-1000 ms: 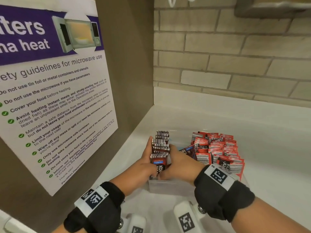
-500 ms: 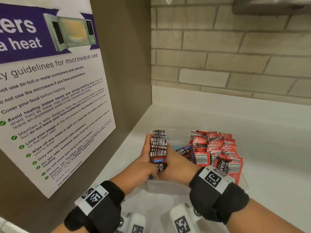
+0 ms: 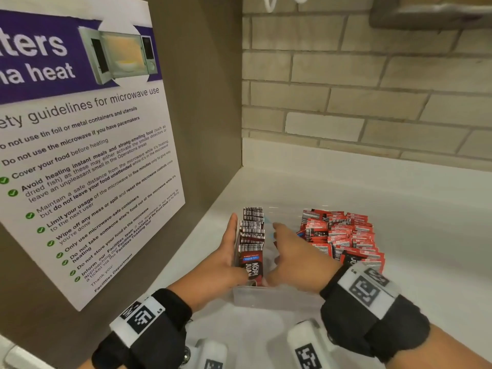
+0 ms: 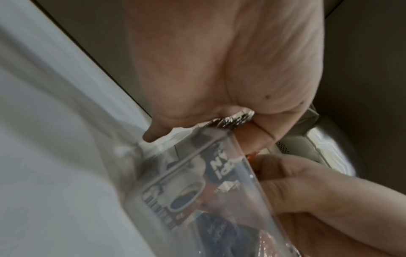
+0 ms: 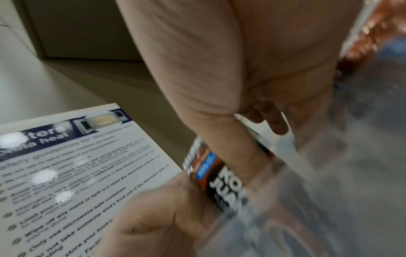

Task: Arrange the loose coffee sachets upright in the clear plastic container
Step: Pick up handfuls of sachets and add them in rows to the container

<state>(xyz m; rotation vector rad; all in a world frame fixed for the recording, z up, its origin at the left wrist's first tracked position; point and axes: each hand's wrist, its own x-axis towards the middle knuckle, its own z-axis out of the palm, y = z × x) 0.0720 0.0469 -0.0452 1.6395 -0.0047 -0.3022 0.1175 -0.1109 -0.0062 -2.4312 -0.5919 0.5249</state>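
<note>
A clear plastic container (image 3: 277,299) sits on the white counter. Along its left side stands a row of upright sachets (image 3: 252,230), with a dark "KOPI JUAN" sachet (image 3: 251,267) facing me at the front. My left hand (image 3: 229,251) lies along the row's left side, its thumb bent over the front sachet; in the left wrist view the sachet tops (image 4: 232,120) show between palm and thumb. Just right of the row, inside the container, my right hand (image 3: 287,249) has straight, spread fingers and holds nothing. A loose heap of red sachets (image 3: 343,235) fills the right side.
A brown side panel (image 3: 207,102) with a microwave safety poster (image 3: 87,155) rises close on the left. A brick wall (image 3: 359,89) stands behind. White counter (image 3: 426,222) stretches to the right of the container.
My right hand has let go of the row and drawn off to the right with its fingers spread. The left hand stays on the row, which stands in the container.
</note>
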